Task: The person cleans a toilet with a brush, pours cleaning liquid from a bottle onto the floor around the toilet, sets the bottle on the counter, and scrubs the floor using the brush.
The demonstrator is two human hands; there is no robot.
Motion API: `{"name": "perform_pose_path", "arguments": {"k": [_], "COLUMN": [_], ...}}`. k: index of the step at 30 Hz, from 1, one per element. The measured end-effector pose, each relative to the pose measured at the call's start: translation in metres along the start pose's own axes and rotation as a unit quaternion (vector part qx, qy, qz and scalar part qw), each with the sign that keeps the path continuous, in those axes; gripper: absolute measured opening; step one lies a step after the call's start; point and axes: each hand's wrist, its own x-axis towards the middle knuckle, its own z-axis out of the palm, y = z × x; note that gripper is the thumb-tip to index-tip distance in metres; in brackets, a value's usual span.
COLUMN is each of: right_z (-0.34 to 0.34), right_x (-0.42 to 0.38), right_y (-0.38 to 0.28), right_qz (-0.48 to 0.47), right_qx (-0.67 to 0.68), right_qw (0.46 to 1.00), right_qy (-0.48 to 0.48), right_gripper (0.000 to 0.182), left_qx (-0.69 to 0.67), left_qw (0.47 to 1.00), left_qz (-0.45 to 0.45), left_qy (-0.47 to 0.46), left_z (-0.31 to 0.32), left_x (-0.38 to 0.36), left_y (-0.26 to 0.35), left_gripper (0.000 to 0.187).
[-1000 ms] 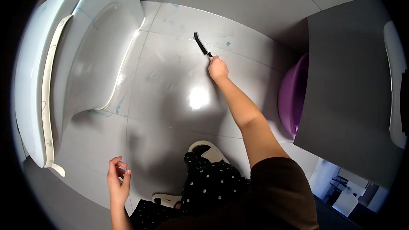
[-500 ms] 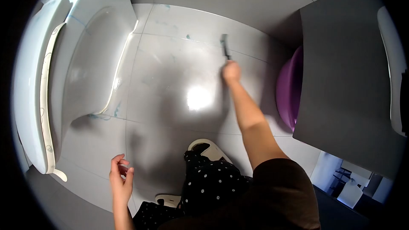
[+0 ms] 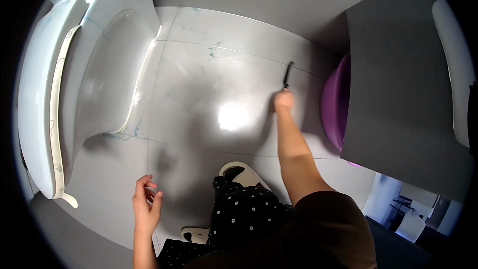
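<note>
My right hand (image 3: 284, 101) is closed around a slim black brush (image 3: 288, 74), stretched out over the grey tiled floor (image 3: 199, 99). Its far end lies near a tile joint, and motion blurs its details. Blue-green smears (image 3: 214, 52) mark the floor to the left of it. At lower left, my left hand (image 3: 147, 203) hangs above the tiles, holding nothing, with fingers loosely bent and apart.
A white toilet (image 3: 99, 69) stands on the left, with more blue smears (image 3: 138, 128) by its base. To the right, a purple basin (image 3: 336, 102) sits partly under a dark grey cabinet (image 3: 403, 79). Below are my pale slippers (image 3: 249, 177).
My right hand and the brush have moved right and slightly back towards me. A blue-green streak now shows around the tile joint. My left hand has shifted slightly up and right.
</note>
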Motion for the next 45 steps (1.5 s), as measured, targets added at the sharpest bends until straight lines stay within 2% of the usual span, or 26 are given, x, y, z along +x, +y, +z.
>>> {"name": "perform_pose_path", "arguments": {"k": [2,3,4,6,7,9,11,14,16,18,20,23,25,26,27,30,32,34,36,38,39,40,41,43,44,45], "right_z": [0.005,0.032,0.037,0.024,0.022,0.016,-0.002,-0.031,-0.043,-0.027,-0.002,0.034,0.053,0.065,0.079,0.114,0.124,0.113,0.119,0.124,0.097,0.089,0.095,0.044,-0.002,0.001], "right_x": [-0.048,-0.055,-0.077,-0.119,-0.117,-0.105,-0.077,-0.039,-0.034,-0.035,-0.048,-0.099,-0.133,-0.150,-0.160,-0.173,-0.170,-0.152,-0.127,-0.104,-0.107,-0.101,-0.084,-0.082,-0.098,-0.096], "right_y": [-0.045,-0.055,-0.069,-0.097,-0.095,-0.077,-0.039,0.025,0.033,0.029,0.005,-0.058,-0.102,-0.120,-0.134,-0.161,-0.173,-0.175,-0.151,-0.099,-0.076,-0.036,0.014,0.061,0.042,0.046], "right_qz": [-0.058,-0.071,-0.124,-0.210,-0.212,-0.176,-0.066,0.005,0.042,-0.008,-0.111,-0.189,-0.277,-0.265,-0.304,-0.293,-0.232,-0.133,-0.019,0.060,0.085,0.093,0.144,0.237,0.278,0.274], "right_qx": [0.016,-0.041,-0.036,-0.093,-0.092,-0.101,-0.059,-0.018,-0.022,0.027,0.075,0.123,0.121,0.120,0.106,0.134,0.125,0.145,0.169,0.190,0.151,0.154,0.172,0.205,0.192,0.215], "right_qw": [0.998,0.995,0.987,0.956,0.956,0.966,0.992,1.000,0.999,0.999,0.991,0.968,0.935,0.931,0.917,0.912,0.943,0.966,0.981,0.979,0.985,0.984,0.973,0.949,0.941,0.937], "right_qy": [-0.021,-0.053,-0.093,-0.182,-0.182,-0.158,-0.089,0.010,0.027,0.031,0.012,-0.106,-0.186,-0.219,-0.235,-0.253,-0.203,-0.170,-0.093,-0.049,-0.024,0.009,0.048,0.022,-0.003,-0.004], "right_gripper": [0.031,0.029,0.030,0.033,0.033,0.036,0.039,0.036,0.035,0.035,0.035,0.033,0.031,0.031,0.030,0.028,0.026,0.023,0.022,0.022,0.023,0.023,0.022,0.024,0.024,0.026], "left_qx": [0.006,0.011,0.011,0.016,0.016,0.008,0.004,-0.001,0.002,0.019,0.020,0.021,0.018,0.020,0.022,0.017,0.023,0.029,0.033,0.030,0.026,0.023,0.014,0.001,0.006,0.013], "left_qw": [1.000,1.000,1.000,0.999,0.999,1.000,1.000,1.000,1.000,1.000,1.000,1.000,1.000,1.000,0.999,0.999,0.999,0.999,0.999,0.999,0.999,1.000,1.000,1.000,1.000,1.000], "left_qz": [0.012,0.023,0.025,0.034,0.034,0.029,0.020,0.015,0.012,0.011,-0.001,-0.001,0.011,0.012,0.013,0.007,0.009,0.007,0.008,0.000,-0.011,-0.009,-0.003,0.007,0.017,0.025], "left_qy": [-0.005,-0.005,-0.006,-0.008,-0.006,0.008,0.015,0.018,0.019,0.013,0.013,0.015,0.019,0.021,0.022,0.028,0.032,0.031,0.035,0.028,0.019,0.011,0.009,0.009,0.008,0.004], "left_z": [0.003,0.004,0.006,0.004,0.002,-0.002,-0.006,-0.009,-0.008,-0.008,-0.008,-0.009,-0.009,-0.009,-0.009,-0.010,-0.010,-0.011,-0.010,-0.012,-0.011,-0.009,-0.008,-0.006,-0.004,-0.004], "left_x": [0.003,0.004,0.005,0.005,0.004,0.000,-0.005,-0.008,-0.010,-0.011,-0.009,-0.009,-0.009,-0.010,-0.011,-0.014,-0.014,-0.019,-0.016,-0.014,-0.013,-0.012,-0.010,-0.006,-0.005,-0.006], "left_y": [0.004,0.006,0.008,0.011,0.012,0.013,0.009,0.001,-0.001,0.001,0.009,0.014,0.012,0.011,0.010,0.008,0.007,0.006,0.006,0.009,0.010,0.010,0.009,0.007,0.006,0.006], "left_gripper": [0.041,0.041,0.041,0.041,0.041,0.041,0.041,0.041,0.041,0.041,0.041,0.042,0.042,0.042,0.043,0.041,0.041,0.040,0.040,0.041,0.042,0.042,0.042,0.041,0.042,0.042]}}
